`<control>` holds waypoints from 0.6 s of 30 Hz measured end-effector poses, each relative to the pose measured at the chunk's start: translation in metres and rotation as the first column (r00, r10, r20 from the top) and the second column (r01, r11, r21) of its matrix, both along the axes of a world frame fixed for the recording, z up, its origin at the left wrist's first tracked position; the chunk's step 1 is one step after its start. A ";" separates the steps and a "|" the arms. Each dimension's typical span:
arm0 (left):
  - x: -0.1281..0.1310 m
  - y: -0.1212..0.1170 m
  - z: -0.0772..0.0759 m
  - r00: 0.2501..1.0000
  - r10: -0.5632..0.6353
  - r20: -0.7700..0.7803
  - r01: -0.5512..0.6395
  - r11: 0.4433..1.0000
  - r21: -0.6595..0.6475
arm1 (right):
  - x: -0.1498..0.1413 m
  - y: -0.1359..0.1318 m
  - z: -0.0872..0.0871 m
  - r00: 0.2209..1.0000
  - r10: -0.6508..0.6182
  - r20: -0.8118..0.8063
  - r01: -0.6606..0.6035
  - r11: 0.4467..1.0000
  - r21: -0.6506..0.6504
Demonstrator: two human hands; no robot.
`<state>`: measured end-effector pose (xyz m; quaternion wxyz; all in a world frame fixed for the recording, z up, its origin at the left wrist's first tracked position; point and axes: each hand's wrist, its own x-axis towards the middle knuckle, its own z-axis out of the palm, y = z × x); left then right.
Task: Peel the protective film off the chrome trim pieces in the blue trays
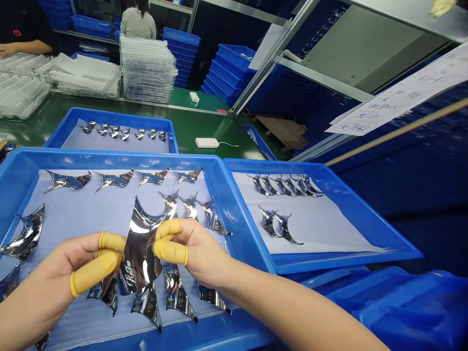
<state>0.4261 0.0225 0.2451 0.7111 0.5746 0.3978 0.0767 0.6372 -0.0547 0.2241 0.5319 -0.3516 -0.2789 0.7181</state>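
Fairly bright, even light, seemingly from above, falls on the left hand point(86, 261) and the right hand point(201, 251), with hard white glare on the glossy metal piece point(141, 243) between them and softer gleams along the blue rim of the tray point(109, 155) beneath. Beyond the hands, the green surface point(226, 129) carries a muted sheen, while the backdrop point(413, 195) right of the right hand sinks into dim blue. Wide-angle stretching draws out the right forearm point(278, 302), and the blue plastic point(413, 307) beyond it looks soft and smeared.
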 end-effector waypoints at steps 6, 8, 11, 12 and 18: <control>0.001 -0.001 -0.001 0.999 -0.028 -0.036 0.023 0.993 -0.120 | -0.003 -0.004 0.006 1.000 0.017 0.024 -0.015 0.997 -0.080; 0.000 -0.001 -0.003 0.999 -0.034 -0.034 0.028 0.986 -0.163 | -0.004 -0.005 0.006 1.000 0.029 -0.006 -0.030 0.994 -0.106; -0.001 -0.002 -0.005 0.999 -0.039 0.011 0.041 0.975 -0.219 | -0.005 -0.007 0.004 0.997 0.056 -0.058 -0.061 0.994 -0.092; -0.001 -0.002 -0.006 0.998 -0.051 0.027 0.056 0.971 -0.233 | -0.005 -0.008 0.003 0.995 0.072 -0.072 -0.077 0.994 -0.077; 0.006 -0.002 -0.005 0.991 -0.127 0.031 0.131 0.964 -0.232 | -0.006 -0.012 0.001 0.978 0.144 -0.151 -0.151 0.988 -0.038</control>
